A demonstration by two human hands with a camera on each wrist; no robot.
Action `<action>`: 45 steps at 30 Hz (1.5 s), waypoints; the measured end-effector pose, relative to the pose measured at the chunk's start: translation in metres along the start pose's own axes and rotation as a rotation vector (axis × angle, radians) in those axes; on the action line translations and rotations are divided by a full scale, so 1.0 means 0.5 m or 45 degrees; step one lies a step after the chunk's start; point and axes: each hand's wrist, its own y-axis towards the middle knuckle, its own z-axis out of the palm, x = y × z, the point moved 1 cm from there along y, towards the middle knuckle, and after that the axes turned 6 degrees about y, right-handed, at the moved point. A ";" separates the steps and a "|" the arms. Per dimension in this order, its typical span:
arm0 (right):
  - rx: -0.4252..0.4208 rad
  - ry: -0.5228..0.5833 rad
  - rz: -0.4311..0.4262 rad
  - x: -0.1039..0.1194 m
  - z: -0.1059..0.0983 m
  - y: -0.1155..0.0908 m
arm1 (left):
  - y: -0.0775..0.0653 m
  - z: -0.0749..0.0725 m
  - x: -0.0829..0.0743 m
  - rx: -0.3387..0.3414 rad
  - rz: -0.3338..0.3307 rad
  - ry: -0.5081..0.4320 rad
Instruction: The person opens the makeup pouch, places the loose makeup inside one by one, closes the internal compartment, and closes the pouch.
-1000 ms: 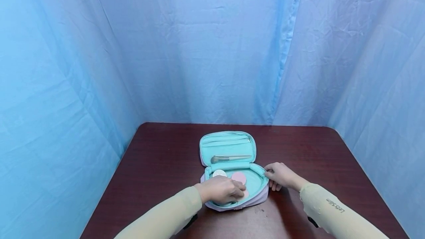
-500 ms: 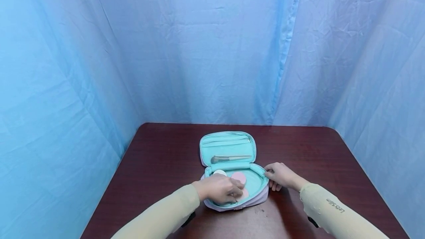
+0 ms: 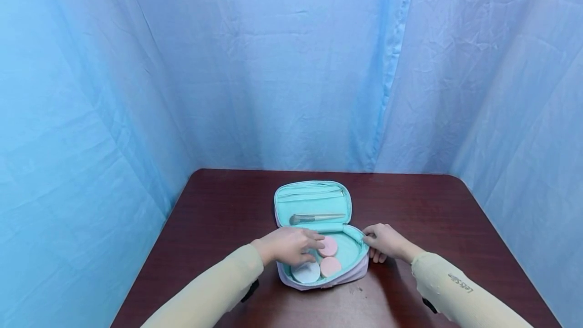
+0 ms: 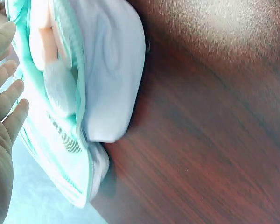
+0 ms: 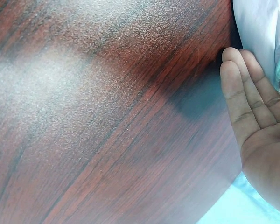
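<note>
A makeup bag [image 3: 360, 270], lilac outside and mint inside, lies unzipped with its lid folded back. Inside are a white round case [image 3: 306, 272] at the front left, a peach round piece [image 3: 330, 267] beside it, and a pink round piece [image 3: 327, 246] behind. Fingers spread, my left hand [image 3: 287, 245] hovers over the bag's left side, its fingertips near the pink piece; it holds nothing and hides the back left corner. At the right rim, my right hand [image 3: 388, 242] pinches the bag's edge, other fingers [image 5: 233, 86] lying along the outside wall.
A makeup brush [image 3: 316, 218] lies across the lid, below a zipped pocket [image 3: 310, 194]. The dark red wooden table [image 3: 227, 206] has blue cloth curtains [image 3: 291, 90] around its back and sides.
My left hand has let go inside the bag and moved back and left, uncovering the front white case. The peach piece has shifted slightly left. A white disc at back left is now hidden.
</note>
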 end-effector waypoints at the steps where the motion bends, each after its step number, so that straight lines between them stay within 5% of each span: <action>1: -0.002 0.000 -0.001 0.000 0.000 0.000 | -0.002 -0.001 0.004 -0.004 -0.015 0.004; 9: -0.002 0.004 -0.009 0.000 -0.002 -0.002 | -0.026 -0.009 0.040 -0.027 -0.171 0.005; 22: -0.005 0.011 0.003 -0.003 0.002 -0.002 | -0.066 0.008 0.109 -0.136 -0.411 -0.156; 32: -0.005 0.011 0.006 0.001 0.002 -0.003 | -0.081 0.028 0.138 -0.278 -0.759 -0.421; 45: -0.004 0.011 0.004 -0.002 0.002 -0.002 | -0.081 0.059 0.154 -0.516 -1.086 -0.832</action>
